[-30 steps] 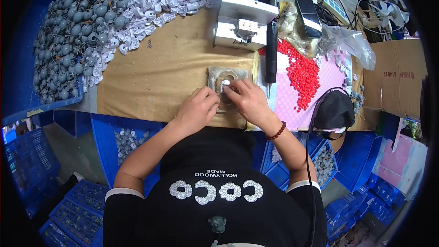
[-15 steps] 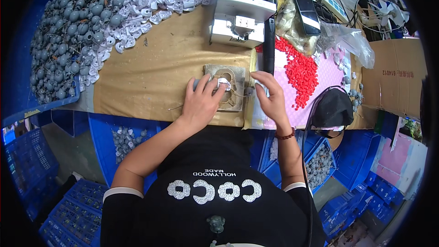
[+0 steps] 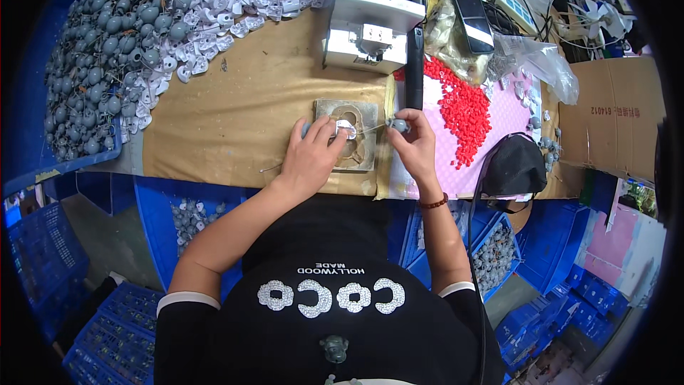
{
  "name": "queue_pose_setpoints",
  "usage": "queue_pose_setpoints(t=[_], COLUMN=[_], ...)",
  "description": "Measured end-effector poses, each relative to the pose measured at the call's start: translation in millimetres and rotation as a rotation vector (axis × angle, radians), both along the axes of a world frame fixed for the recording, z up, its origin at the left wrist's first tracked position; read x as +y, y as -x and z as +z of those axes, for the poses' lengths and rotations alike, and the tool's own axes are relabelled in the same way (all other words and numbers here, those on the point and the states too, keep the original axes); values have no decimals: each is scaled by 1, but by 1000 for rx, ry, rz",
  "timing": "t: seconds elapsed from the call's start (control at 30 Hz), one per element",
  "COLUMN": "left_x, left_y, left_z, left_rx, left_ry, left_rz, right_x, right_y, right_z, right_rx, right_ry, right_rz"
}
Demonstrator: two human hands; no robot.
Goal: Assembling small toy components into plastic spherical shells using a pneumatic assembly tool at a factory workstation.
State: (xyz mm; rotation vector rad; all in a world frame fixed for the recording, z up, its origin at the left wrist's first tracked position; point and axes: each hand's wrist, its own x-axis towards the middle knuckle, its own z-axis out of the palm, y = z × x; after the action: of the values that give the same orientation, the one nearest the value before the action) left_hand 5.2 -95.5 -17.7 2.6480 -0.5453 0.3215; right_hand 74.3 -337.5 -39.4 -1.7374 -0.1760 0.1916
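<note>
My left hand (image 3: 308, 160) lies over a square metal fixture plate (image 3: 367, 160) with a rounded recess. Its curled fingers press on a small white plastic piece (image 3: 345, 128) there. A bit of a grey rounded part (image 3: 306, 130) peeks out beside the index finger, and the rest is covered. My right hand (image 3: 419, 150), just right of the plate, pinches a small grey ball-shaped part (image 3: 399, 125) between thumb and fingers. A thin wire stretches from that ball toward the white piece. Another thin wire (image 3: 271, 168) sticks out left of my left wrist.
Grey ball parts (image 3: 107, 50) and white plastic pieces (image 3: 214, 21) are heaped at the back left. A white-and-grey machine (image 3: 374, 14) stands behind the plate. Right of it lie red small pieces (image 3: 463, 110), a phone (image 3: 470, 18), a black pouch (image 3: 514, 164) and a cardboard box (image 3: 616, 117).
My right hand has closed on the grey ball part, which sat beside the plate's right edge; its thumb and fingers were apart before. My left hand stays on the plate.
</note>
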Motion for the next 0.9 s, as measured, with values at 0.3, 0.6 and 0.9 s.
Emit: queue_pose_setpoints(t=[0.3,0.6,0.9], left_x=[7,15,-7], left_y=[0,-7,-25], left_z=[-4,2,16], left_rx=[15,17,91], left_ry=[5,92,197], left_rz=[-31,-83,111], right_x=[31,59,70], right_y=[-23,-28,-21], right_z=[40,54,64], right_rx=[534,-137,-162], right_ry=[-405,520,630], right_rz=[324,403,314])
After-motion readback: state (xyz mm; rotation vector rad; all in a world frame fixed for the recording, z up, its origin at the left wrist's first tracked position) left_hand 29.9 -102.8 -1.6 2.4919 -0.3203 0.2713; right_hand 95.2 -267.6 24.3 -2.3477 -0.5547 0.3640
